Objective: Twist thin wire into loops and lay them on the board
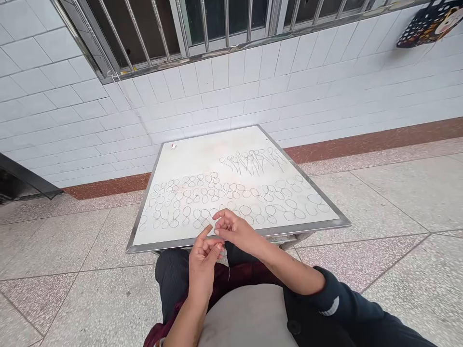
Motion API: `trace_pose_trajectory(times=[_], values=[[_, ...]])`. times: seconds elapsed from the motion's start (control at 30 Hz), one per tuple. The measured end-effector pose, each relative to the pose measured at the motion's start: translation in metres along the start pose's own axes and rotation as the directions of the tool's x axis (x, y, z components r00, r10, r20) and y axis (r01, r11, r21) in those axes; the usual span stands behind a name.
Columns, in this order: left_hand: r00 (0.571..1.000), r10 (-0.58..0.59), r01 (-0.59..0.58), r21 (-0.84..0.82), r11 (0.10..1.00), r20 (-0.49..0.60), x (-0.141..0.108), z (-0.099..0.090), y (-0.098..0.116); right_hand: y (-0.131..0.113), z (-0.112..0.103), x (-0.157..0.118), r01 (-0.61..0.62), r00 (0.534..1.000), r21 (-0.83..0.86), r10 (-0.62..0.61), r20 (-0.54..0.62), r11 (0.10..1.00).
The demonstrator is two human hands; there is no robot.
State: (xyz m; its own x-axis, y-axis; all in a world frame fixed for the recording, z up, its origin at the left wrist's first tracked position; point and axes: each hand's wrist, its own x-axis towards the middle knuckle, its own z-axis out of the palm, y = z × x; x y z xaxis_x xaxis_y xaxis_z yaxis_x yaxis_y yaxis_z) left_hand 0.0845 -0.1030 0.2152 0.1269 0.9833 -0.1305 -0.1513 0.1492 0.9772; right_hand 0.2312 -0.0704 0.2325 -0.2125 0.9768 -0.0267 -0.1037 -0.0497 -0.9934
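Note:
My left hand point(204, 253) is at the table's near edge, thumb and finger pinched on a thin wire point(228, 271) whose end hangs down over my lap. My right hand point(235, 231) sits just above and right of it, thumb against the fingers. A fine strand shows at its fingertips; the part between the hands is too small to follow. Beyond them, thin dark wire loops point(245, 210), many twisted into figure-eights, lie in rows on the white tabletop point(191, 161). Farther back, looped wires with long loose tails point(249, 161) lie bunched together.
A metal rim point(159, 246) edges the table. At its far left corner lies a small red-and-white item point(174, 146). Behind stands a white tiled wall point(202, 103) with a barred window point(217, 24). A patterned bag point(428, 24) hangs at upper right.

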Motion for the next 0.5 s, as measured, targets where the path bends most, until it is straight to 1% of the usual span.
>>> trace_pose_trajectory(times=[0.13,0.23,0.3,0.4,0.5], values=[[1.000,0.013,-0.014,-0.082,0.997,-0.006,0.000,-0.001,-0.006,-0.005,0.001,-0.003,0.009,0.998,-0.013,-0.008,0.060,1.000],[0.999,0.033,-0.035,-0.090,0.995,-0.029,0.000,-0.003,-0.005,-0.008,0.000,-0.004,0.025,0.997,0.016,-0.026,0.078,1.000],[0.998,0.038,-0.042,-0.083,0.996,-0.050,0.000,-0.005,-0.003,-0.007,-0.001,-0.004,0.046,0.996,0.002,-0.046,0.077,0.999],[0.993,0.043,-0.052,-0.074,0.996,-0.113,0.001,-0.008,-0.001,0.000,-0.002,-0.004,0.085,0.995,-0.079,-0.081,0.058,0.993],[0.980,0.049,-0.062,-0.059,0.996,-0.193,0.004,-0.014,-0.003,0.012,-0.001,-0.006,0.063,0.997,-0.166,-0.055,0.051,0.984]])
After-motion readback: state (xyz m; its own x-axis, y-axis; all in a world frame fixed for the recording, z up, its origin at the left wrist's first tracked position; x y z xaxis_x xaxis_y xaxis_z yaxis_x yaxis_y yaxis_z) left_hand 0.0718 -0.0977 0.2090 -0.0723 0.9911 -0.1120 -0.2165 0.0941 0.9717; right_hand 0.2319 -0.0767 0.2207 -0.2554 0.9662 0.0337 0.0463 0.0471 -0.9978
